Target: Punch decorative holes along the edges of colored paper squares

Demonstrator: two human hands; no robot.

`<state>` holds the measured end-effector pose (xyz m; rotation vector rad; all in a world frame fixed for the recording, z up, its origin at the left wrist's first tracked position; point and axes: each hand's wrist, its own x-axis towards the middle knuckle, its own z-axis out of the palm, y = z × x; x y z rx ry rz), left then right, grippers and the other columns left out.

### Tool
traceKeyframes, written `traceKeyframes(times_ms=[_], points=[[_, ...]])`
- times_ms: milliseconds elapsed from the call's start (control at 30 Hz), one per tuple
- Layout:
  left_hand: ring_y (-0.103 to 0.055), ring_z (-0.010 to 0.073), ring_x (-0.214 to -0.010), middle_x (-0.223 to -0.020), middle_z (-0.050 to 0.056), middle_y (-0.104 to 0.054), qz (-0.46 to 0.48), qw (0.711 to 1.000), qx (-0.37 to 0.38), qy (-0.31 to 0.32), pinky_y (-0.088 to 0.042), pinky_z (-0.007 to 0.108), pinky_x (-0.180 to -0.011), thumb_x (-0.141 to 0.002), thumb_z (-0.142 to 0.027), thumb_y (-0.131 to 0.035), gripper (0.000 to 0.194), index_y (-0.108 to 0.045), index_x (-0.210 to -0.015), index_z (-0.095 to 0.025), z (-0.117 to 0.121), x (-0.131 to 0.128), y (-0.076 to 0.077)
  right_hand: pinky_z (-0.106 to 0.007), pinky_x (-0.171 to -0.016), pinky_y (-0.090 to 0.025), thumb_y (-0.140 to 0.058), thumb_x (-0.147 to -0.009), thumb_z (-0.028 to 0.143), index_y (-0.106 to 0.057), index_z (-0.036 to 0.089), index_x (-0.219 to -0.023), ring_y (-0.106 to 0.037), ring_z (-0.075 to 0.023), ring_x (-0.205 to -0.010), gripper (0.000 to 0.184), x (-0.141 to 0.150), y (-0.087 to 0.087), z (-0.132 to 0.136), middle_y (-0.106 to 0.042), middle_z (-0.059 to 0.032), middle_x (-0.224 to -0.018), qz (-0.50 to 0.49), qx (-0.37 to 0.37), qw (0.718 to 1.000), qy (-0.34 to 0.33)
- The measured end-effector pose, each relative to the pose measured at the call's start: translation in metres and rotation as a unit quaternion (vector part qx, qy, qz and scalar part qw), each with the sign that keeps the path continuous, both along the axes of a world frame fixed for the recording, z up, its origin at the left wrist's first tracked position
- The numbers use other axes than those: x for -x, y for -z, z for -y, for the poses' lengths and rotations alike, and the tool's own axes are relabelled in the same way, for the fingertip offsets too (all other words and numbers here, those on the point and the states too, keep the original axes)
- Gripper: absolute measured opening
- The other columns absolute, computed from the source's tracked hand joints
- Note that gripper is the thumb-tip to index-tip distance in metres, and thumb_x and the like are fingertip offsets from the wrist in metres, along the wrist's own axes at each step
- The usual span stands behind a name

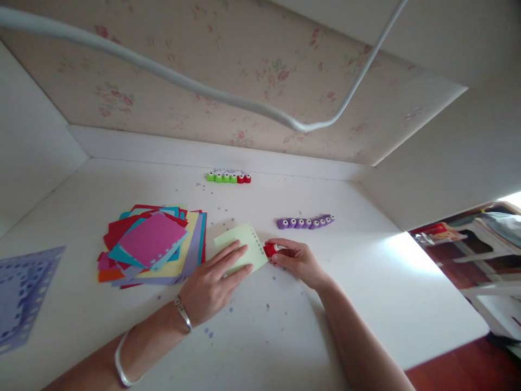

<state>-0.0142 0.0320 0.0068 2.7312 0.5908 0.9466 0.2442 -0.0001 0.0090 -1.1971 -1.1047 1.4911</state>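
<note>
A pale green sheet of paper (243,234) lies on the white table, with a row of small punched holes along its right edge. My left hand (220,274) rests flat on this sheet, fingers spread and stretched out. Between the thumb and fingers of my right hand (299,262) is a small red craft punch (271,250) with a white top. The punch sits at the sheet's right edge, near the lower end of the holes. Whether the paper is inside its slot cannot be made out.
Left of the sheet is a pile of coloured paper (152,239). Purple punches (309,223) stand in a row to the right; green punches (222,178) and red ones line up near the wall. Punched purple paper (28,293) lies far left. Tiny paper bits are scattered around. A white cable (183,81) hangs across above.
</note>
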Motion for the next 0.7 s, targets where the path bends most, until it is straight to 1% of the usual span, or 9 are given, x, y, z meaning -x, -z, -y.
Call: traceKeyframes(times_ms=[167,367,567,700], points=[[-0.035,0.0281,-0.135,-0.143,0.010,-0.043,0.002,1.000,0.000,-0.004,-0.045,0.047,-0.103,-0.086,-0.003,-0.047,0.039,-0.061,-0.119,-0.019,0.0006,0.0001,0.0019,-0.026,-0.061,-0.051,-0.074,-0.074,0.025,-0.068,0.024,-0.107,-0.059,-0.0103,-0.065,0.034,0.0000,-0.0005,-0.0006,-0.069,0.0007,-0.082,0.014,-0.009,1.000,-0.010],[-0.034,0.0288,-0.135,-0.145,0.011,-0.039,-0.002,1.000,-0.004,-0.003,-0.045,0.047,-0.103,-0.084,-0.001,-0.047,0.042,-0.060,-0.120,-0.019,0.0008,0.0003,0.0025,-0.025,-0.059,-0.050,-0.074,-0.075,0.025,-0.069,0.024,-0.107,-0.057,-0.0099,-0.064,0.033,0.0002,-0.0005,-0.0010,-0.068,0.0002,-0.084,0.034,-0.027,0.999,-0.016],[-0.034,0.0279,-0.135,-0.144,0.010,-0.041,-0.013,1.000,0.000,-0.007,-0.044,0.045,-0.105,-0.085,-0.001,-0.047,0.042,-0.061,-0.119,-0.020,0.0021,0.0007,-0.0003,-0.028,-0.062,-0.053,-0.073,-0.075,0.028,-0.069,0.025,-0.107,-0.059,-0.0114,-0.067,0.033,0.0002,0.0000,-0.0016,-0.069,-0.0011,-0.089,0.045,-0.033,0.998,-0.023],[-0.033,0.0286,-0.135,-0.145,0.012,-0.039,-0.016,1.000,-0.001,-0.009,-0.042,0.045,-0.106,-0.083,0.001,-0.048,0.043,-0.060,-0.119,-0.018,0.0028,0.0015,-0.0009,-0.028,-0.063,-0.053,-0.073,-0.075,0.027,-0.069,0.025,-0.107,-0.059,-0.0116,-0.068,0.032,0.0001,-0.0018,-0.0016,-0.069,-0.0013,-0.092,0.047,-0.037,0.998,-0.031]])
